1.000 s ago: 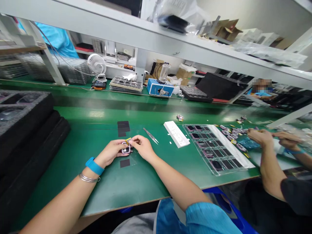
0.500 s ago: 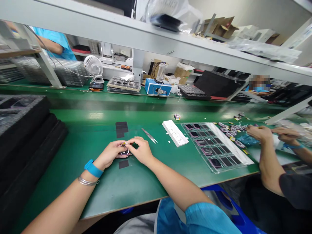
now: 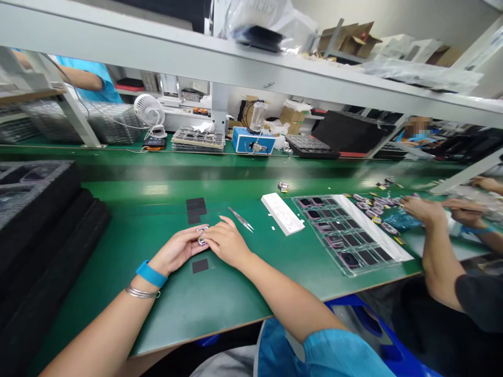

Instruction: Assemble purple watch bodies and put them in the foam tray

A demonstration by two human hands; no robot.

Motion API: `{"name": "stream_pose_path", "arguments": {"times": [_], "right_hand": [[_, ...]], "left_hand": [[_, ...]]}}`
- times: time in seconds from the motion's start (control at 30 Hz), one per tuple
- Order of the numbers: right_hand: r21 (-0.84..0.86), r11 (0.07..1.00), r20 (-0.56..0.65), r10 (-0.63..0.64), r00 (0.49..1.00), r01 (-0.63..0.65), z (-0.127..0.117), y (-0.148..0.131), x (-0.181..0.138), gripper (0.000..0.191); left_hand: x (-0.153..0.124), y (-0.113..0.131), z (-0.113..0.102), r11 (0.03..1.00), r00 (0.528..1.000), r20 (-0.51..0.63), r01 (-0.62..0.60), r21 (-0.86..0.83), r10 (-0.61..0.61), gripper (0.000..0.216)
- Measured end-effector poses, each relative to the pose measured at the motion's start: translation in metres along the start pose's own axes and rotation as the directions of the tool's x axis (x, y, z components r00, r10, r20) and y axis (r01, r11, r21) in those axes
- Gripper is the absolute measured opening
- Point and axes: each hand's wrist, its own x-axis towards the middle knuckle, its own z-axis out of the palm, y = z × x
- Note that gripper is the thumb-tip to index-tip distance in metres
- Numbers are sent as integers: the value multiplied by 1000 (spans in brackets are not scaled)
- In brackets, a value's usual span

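Left hand (image 3: pixel 176 250) and right hand (image 3: pixel 227 242) pinch metal frame (image 3: pixel 202 240).

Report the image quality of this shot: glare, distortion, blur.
In the head view, wide-angle distortion bends and tilts the white shelf; glare shows on the green bench top; the small part between the left hand and right hand is too small to make out in detail.

Bright blue wristband (image 3: pixel 151 274), thin silver bangle (image 3: pixel 142 293), both on the left arm (image 3: pixel 100 324), light blue short sleeve (image 3: pixel 338 353) on the right arm (image 3: pixel 291 303), 2 arms bare below.
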Motion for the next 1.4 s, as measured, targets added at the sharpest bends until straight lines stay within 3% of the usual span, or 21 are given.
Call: {"name": "stream_pose_path", "arguments": {"times": [0.17,0.27,0.33,0.4,0.47,0.57,0.63,0.8,0.93,1.07,1.3,1.4], "right_hand": [[95,994,12,60,998,-61,0,-1,1,12],[234,957,5,173,985,-169,-3,-1,2,6],[349,899,15,279,960,-266,-4,1,3,18],[495,786,85,379,921,-369,-2,3,2,41],[645,613,225,419,880,-457,2,6,1,60],[767,358,407,369,835,-532,10,7,0,62],[797,284,429,353,831,-533,12,5,-1,57],[810,308,372,389,843,-500,11,3,-1,57],[785,340,427,308,850,-518,9,8,-1,68],[772,360,433,306,848,-524,11,8,0,61],[701,562,313,311,897,-440,13,0,-2,54],[690,579,290,328,899,-434,7,0,-1,56]], "left_hand": [[0,-1,-1,997,997,64,-40,72,35,24],[1,-1,-2,991,995,93,-57,117,46,28],[1,0,-2,987,994,95,-75,142,62,31],[0,0,-2,983,993,97,-90,163,74,34],[-1,-1,-1,978,991,109,-99,185,80,36],[-3,-2,0,969,987,139,-111,222,81,39],[-4,-3,1,961,986,145,-119,250,84,40],[-6,-2,3,937,982,148,-155,314,113,48],[-6,-2,4,921,979,196,-128,368,57,43],[-3,-3,4,907,981,190,-114,406,38,39],[-5,-5,5,891,977,184,-174,418,104,37],[-7,-3,5,913,977,190,-163,374,96,39]]}}
